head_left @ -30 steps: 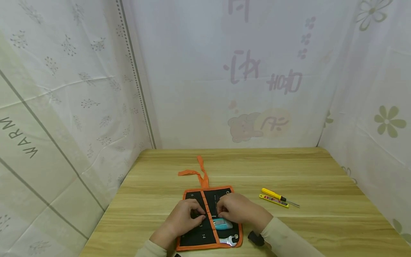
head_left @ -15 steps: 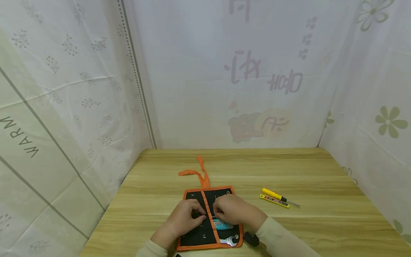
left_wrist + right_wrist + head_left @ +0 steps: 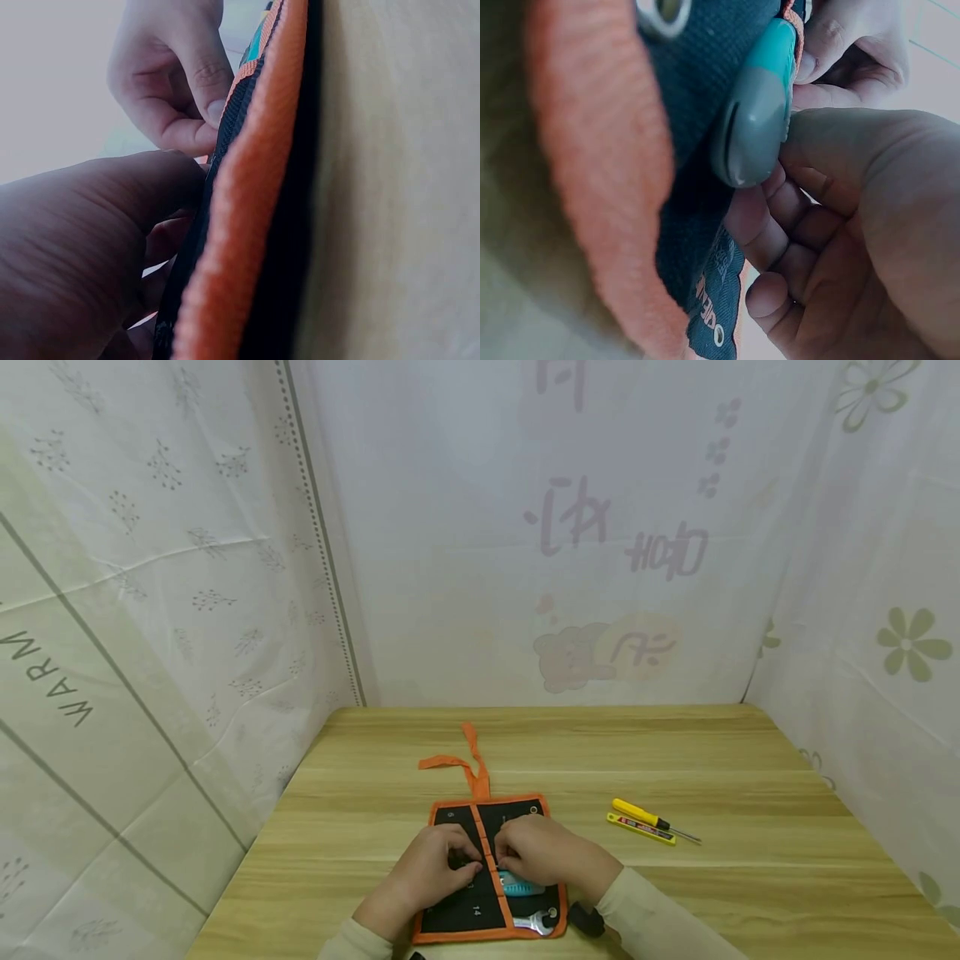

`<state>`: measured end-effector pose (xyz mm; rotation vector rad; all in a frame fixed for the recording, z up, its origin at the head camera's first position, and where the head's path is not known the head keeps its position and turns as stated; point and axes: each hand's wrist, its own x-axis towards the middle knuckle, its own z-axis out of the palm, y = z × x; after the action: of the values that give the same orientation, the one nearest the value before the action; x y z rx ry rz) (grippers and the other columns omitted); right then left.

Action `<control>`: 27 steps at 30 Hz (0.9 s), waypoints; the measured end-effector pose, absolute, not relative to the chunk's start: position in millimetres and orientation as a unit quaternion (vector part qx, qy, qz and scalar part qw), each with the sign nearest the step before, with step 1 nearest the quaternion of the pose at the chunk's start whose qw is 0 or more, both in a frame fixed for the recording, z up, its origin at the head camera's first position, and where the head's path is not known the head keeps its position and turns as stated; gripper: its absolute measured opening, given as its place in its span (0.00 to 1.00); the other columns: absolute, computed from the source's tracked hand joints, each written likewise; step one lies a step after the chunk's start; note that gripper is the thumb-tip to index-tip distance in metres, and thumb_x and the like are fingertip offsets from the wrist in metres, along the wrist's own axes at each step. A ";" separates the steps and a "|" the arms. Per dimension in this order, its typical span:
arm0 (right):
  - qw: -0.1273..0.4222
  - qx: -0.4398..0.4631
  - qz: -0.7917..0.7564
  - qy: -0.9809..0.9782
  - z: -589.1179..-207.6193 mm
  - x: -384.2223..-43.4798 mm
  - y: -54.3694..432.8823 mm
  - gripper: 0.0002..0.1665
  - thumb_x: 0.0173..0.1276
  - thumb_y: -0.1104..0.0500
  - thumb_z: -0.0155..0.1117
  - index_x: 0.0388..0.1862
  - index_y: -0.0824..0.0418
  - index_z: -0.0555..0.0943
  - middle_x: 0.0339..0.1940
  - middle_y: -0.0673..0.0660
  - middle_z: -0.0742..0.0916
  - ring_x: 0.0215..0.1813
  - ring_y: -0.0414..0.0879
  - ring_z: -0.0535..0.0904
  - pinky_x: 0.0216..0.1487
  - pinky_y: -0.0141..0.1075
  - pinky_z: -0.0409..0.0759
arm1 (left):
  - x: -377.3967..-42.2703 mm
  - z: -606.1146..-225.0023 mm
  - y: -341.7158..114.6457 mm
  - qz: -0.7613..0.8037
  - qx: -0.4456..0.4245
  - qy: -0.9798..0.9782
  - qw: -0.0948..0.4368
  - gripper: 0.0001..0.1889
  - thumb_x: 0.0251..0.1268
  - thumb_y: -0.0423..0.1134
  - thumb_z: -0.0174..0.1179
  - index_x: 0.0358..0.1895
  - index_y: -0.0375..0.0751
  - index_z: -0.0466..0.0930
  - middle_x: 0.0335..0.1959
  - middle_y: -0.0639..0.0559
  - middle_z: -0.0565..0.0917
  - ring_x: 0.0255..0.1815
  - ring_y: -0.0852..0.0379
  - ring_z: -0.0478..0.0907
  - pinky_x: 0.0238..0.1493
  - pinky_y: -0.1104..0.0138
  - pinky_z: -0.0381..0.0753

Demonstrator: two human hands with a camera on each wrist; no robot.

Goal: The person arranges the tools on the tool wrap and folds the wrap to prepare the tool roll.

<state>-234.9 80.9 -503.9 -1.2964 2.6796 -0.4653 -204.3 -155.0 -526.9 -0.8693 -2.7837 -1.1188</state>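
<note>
A black tool roll (image 3: pixel 453 917) with orange edging lies unfolded on the table. My left hand (image 3: pixel 431 864) rests over its left half, thumb and forefinger pinching the cloth by the orange pocket strip (image 3: pixel 492 872). Just across the strip, my right hand (image 3: pixel 551 853) has its fingers curled at the pocket mouth, a thin light sliver showing by the fingertips; most of that piece is hidden. A teal and grey utility knife (image 3: pixel 754 127) sits in a pocket right beside the right fingers. Nearer the front edge, an open-ended wrench (image 3: pixel 534 923) pokes out of another pocket.
To the right lie a yellow-handled screwdriver (image 3: pixel 637 812) and a flat yellow case (image 3: pixel 641 830) with a dark label, side by side. Orange ties (image 3: pixel 477 783) spread out behind the roll. Printed cloth walls (image 3: pixel 450 568) enclose the wooden table (image 3: pixel 675 743).
My right hand has shifted slightly left, closer to the orange strip, and the light sliver by its fingertips shows less. The left hand has stayed in place.
</note>
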 end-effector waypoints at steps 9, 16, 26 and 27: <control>0.062 -0.427 -0.157 0.888 -505.8 -235.4 84.1 0.14 0.76 0.54 0.69 0.27 0.45 0.81 0.27 0.36 0.77 0.27 0.32 0.71 0.34 0.29 0.72 | -205.0 -528.0 -155.3 -0.350 -0.284 -0.892 0.019 0.06 0.64 0.38 0.75 0.34 0.56 0.90 0.34 0.66 0.82 0.33 0.70 0.77 0.36 0.71 0.81; 0.069 -0.416 -0.175 0.889 -503.4 -233.9 89.6 0.12 0.76 0.54 0.70 0.29 0.45 0.82 0.28 0.36 0.78 0.29 0.31 0.72 0.35 0.29 0.74 | -205.7 -529.3 -156.2 -0.349 -0.286 -0.892 0.022 0.06 0.66 0.37 0.74 0.34 0.56 0.90 0.34 0.69 0.81 0.33 0.70 0.77 0.37 0.70 0.80; 0.088 -0.384 -0.215 0.893 -503.3 -234.2 108.2 0.09 0.76 0.54 0.70 0.32 0.44 0.84 0.31 0.35 0.79 0.31 0.32 0.74 0.35 0.30 0.76 | -205.0 -532.0 -154.5 -0.314 -0.272 -0.909 0.036 0.05 0.68 0.40 0.72 0.35 0.58 0.90 0.31 0.70 0.75 0.33 0.68 0.71 0.38 0.69 0.75; 0.090 -0.378 -0.218 0.895 -503.3 -234.6 110.6 0.09 0.76 0.54 0.70 0.32 0.43 0.84 0.31 0.35 0.79 0.31 0.32 0.74 0.35 0.31 0.76 | -205.0 -532.0 -154.3 -0.311 -0.271 -0.910 0.038 0.05 0.68 0.40 0.72 0.35 0.59 0.90 0.31 0.70 0.75 0.33 0.67 0.71 0.38 0.69 0.75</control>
<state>-234.6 110.6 -503.3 -1.1229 2.6616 -0.6491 -205.0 -154.3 -532.0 -0.8317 -2.7924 -0.9544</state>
